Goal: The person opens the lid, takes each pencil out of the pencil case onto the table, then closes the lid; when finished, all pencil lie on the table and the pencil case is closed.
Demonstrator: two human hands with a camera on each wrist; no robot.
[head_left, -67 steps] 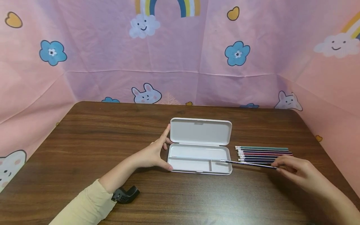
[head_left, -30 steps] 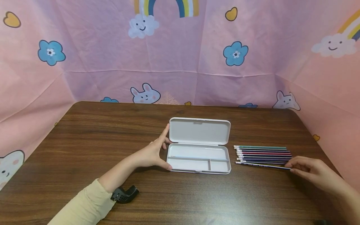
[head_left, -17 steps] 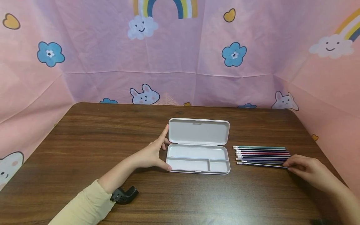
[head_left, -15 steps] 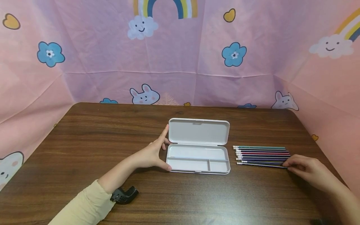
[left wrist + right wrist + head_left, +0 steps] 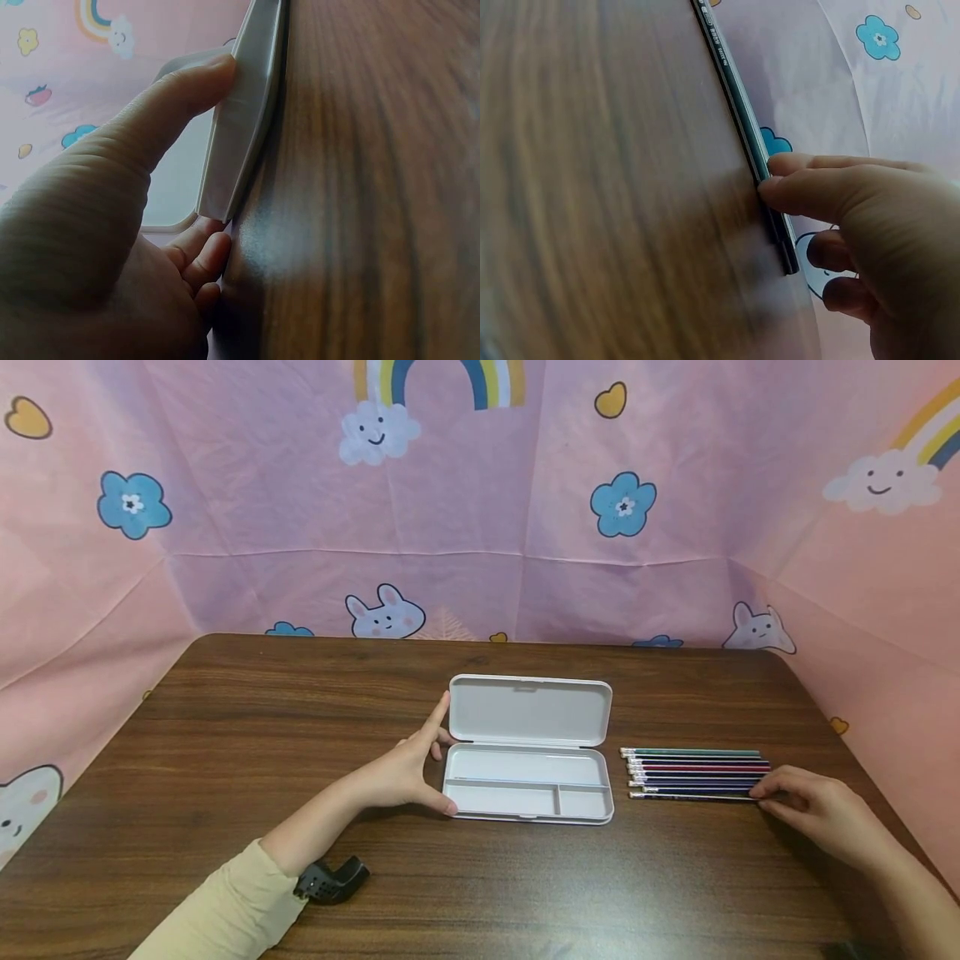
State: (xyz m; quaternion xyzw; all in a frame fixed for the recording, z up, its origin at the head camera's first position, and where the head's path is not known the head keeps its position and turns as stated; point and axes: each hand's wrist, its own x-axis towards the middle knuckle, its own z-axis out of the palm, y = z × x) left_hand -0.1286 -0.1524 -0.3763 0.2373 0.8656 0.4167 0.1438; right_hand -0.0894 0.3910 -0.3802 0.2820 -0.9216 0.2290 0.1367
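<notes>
An open white pencil case [image 5: 528, 763] lies in the middle of the wooden table, its lid tilted back. My left hand [image 5: 401, 777] spans the case's left end, fingers spread. In the left wrist view the thumb [image 5: 150, 124] lies along the case's front wall; several fingers bend near its end. To the right of the case, several eraser-tipped pencils [image 5: 697, 767] lie side by side. My right hand [image 5: 821, 814] pinches the right end of the nearest dark pencil [image 5: 690, 797] between thumb and index finger. The right wrist view shows that pencil lying along the table surface.
Dividers split the case's base into a long rear compartment and two front ones. A printed cloth [image 5: 480, 510] hangs behind the table [image 5: 300, 710] and at both sides. A black device [image 5: 332, 880] is worn at the left wrist.
The right hand brought the dark pencil from over the case's right edge down to the table, then slid it back against the row of pencils. The left hand stayed at the case.
</notes>
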